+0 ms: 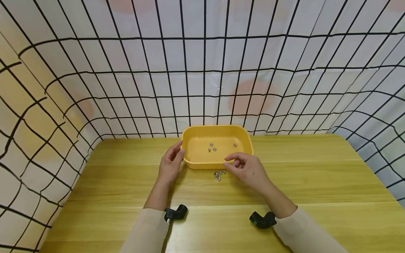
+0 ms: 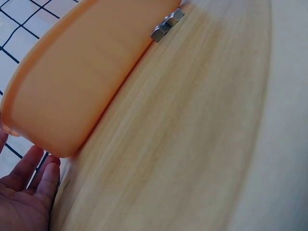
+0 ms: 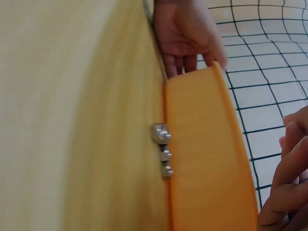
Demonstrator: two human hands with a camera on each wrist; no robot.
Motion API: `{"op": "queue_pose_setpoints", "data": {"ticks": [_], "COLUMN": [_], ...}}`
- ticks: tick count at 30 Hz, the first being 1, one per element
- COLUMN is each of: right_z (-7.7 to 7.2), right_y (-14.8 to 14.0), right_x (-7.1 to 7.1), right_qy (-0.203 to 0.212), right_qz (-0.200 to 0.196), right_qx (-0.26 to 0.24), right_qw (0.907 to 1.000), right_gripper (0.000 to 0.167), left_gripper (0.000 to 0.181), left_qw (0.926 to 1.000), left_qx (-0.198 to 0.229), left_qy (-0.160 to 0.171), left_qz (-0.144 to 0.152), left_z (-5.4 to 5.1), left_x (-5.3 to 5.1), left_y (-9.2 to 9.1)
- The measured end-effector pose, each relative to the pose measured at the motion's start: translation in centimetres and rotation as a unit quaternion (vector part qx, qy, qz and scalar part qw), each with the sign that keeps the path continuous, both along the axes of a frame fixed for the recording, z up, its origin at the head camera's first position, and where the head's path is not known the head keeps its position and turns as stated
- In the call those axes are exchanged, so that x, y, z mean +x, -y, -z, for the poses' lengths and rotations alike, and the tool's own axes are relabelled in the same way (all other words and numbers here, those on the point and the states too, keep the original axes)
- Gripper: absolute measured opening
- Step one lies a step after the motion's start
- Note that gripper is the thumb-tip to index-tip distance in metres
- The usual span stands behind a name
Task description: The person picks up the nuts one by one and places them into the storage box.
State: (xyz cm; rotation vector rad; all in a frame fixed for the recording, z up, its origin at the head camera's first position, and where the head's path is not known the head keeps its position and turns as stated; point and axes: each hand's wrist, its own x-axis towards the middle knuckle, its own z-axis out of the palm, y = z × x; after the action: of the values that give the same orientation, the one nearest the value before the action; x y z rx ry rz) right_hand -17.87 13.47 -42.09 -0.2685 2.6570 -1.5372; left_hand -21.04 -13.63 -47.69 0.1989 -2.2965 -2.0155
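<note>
A yellow plastic tray [image 1: 202,165] sits on the wooden table, with several small metal nuts [image 1: 214,149] spread over its floor. Just outside its near wall lie several more nuts [image 1: 218,179], grouped on the wood. My left hand [image 1: 170,167] touches the tray's left end with its fingertips, the thumb by the rim. Over the near right rim hovers my right hand [image 1: 248,170], its thumb and index fingertips a little apart with nothing visible between them. In the right wrist view, the right hand's fingers [image 3: 291,168] are bent beside the tray wall.
Black wire mesh [image 1: 205,95] in front of pale cloth encloses the back and sides of the table. The tray stands close to the back mesh. Wood tabletop [image 1: 316,175] extends to either side of the tray. Each wrist wears a black camera mount [image 1: 175,213].
</note>
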Motion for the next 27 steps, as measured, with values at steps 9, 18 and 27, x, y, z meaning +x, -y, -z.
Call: {"op": "queue_pose_setpoints", "data": {"ticks": [9, 18, 27], "right_z": [2.2, 3.9, 4.8], "right_y": [-0.1, 0.0, 0.6], "right_x": [1.3, 1.0, 0.6], "right_qy": [0.059, 0.081, 0.083], "right_qz": [-0.032, -0.061, -0.071], "right_qx": [-0.02, 0.003, 0.039], "right_qw": [0.9976, 0.9948, 0.9932], "right_gripper": [0.015, 0.02, 0.021], "left_gripper": [0.041, 0.041, 0.04], "left_qw": [1.0, 1.0, 1.0], "left_qx": [0.001, 0.0, 0.0], "left_qy": [0.002, 0.005, 0.003], "left_qz": [0.004, 0.002, 0.0], "left_z": [-0.2, -0.1, -0.1], "left_x": [0.1, 0.1, 0.0], "left_y": [0.0, 0.2, 0.2]}}
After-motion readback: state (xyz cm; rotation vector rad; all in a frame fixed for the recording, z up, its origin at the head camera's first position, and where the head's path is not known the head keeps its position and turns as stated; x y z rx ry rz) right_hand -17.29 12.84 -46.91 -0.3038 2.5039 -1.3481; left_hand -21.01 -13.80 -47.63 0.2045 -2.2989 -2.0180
